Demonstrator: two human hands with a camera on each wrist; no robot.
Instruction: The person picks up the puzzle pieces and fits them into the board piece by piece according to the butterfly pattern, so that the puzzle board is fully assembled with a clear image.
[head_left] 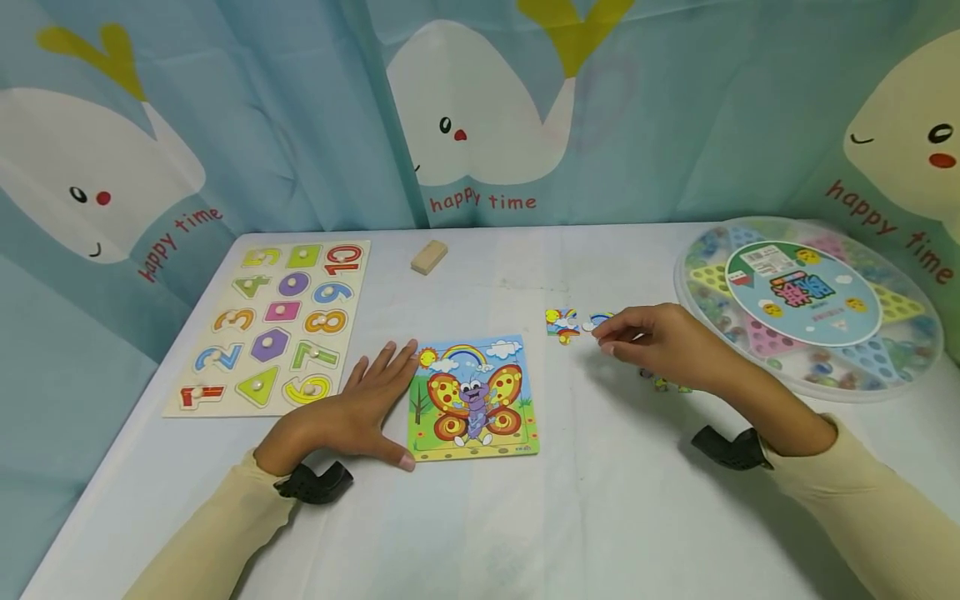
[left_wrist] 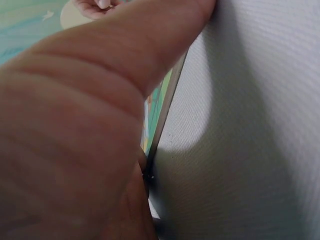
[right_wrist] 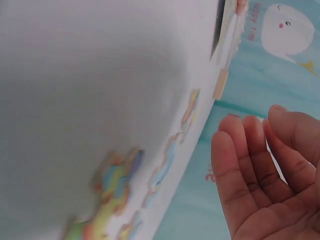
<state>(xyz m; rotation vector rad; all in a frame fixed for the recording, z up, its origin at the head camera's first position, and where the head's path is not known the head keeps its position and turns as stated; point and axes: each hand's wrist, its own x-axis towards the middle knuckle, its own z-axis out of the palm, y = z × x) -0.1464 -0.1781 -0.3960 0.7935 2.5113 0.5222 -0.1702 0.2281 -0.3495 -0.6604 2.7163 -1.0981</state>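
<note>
A butterfly picture puzzle board (head_left: pixel 474 400) lies flat on the table, all its picture filled in. My left hand (head_left: pixel 360 412) rests at its left edge with fingers spread, the thumb at the lower left corner. In the left wrist view the hand (left_wrist: pixel 75 125) hides most of the board (left_wrist: pixel 162 115). My right hand (head_left: pixel 663 346) hovers above the table right of the board, fingers loosely bent. A sun puzzle piece (head_left: pixel 562 322) and a rainbow piece (head_left: pixel 597 320) lie near its fingertips. The right wrist view shows the hand (right_wrist: pixel 270 175) holding nothing, with loose pieces (right_wrist: pixel 115 180) beside it.
A number and shape board (head_left: pixel 282 311) lies at the left. Behind the butterfly board is a small wooden block (head_left: pixel 429 257). A round game case (head_left: pixel 806 304) sits at the right, and more pieces (head_left: pixel 663 383) lie partly under my right forearm. A whale-print curtain (head_left: pixel 480 108) hangs behind.
</note>
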